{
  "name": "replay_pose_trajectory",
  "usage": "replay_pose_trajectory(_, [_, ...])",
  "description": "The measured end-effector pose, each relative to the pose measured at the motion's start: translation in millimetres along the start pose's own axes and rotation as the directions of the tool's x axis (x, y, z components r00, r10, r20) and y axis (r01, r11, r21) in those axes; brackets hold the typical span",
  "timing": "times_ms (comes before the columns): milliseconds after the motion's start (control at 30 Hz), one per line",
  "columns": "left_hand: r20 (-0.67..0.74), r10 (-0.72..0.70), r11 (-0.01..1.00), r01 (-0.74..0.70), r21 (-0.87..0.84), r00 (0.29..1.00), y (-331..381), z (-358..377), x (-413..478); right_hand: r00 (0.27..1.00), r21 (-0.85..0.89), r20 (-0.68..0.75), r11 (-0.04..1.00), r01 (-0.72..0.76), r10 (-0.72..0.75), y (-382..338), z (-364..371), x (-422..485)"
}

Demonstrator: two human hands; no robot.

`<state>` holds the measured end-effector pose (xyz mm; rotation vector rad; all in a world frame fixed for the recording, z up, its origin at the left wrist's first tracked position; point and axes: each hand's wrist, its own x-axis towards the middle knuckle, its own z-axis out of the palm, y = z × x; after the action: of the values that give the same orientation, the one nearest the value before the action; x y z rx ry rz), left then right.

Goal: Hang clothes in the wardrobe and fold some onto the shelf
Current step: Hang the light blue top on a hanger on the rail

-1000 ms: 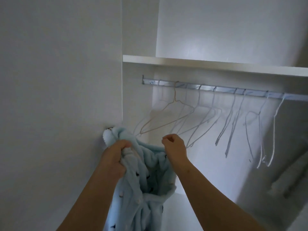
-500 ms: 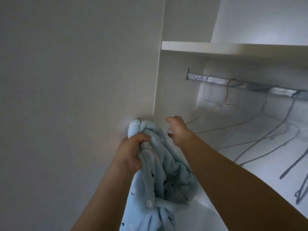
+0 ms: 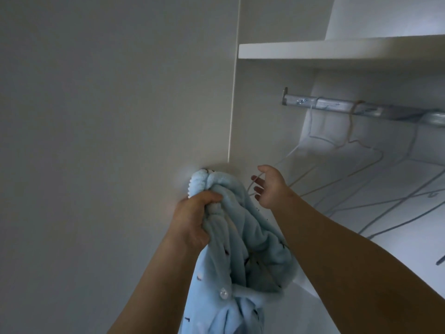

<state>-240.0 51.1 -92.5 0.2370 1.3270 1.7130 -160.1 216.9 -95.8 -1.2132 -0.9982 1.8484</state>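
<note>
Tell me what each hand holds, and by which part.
The left hand grips the light blue garment by its bunched top edge. The right hand holds nothing: its fingers are open beside a white wire hanger.

A broad, plain pale panel fills the left half of the view. It may be a wall or a closed door; the dim light does not settle it. A thin bright vertical seam runs down its right edge. Under the shelf, a silvery metal rail runs rightward from a small bracket at its left end and leaves the view at the right edge. A tan wire hanger hooks over the rail near that left end. Further right, several grey wire hangers slant and cross one another.
</note>
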Motion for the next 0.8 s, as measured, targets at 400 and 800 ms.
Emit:
replay_pose_trajectory(400, [0.063,0.007,0.999,-0.009,0.043,0.998,1,-2,-3,0.978,0.086,-0.01,0.974,0.208,-0.207,-2,-10,-18])
replay_pose_trajectory(800, [0.155,0.003,0.994,-0.02,0.107,0.988,2,-19,-10,0.954,0.028,-0.123,0.96,0.279,-0.274,-18,0,-62])
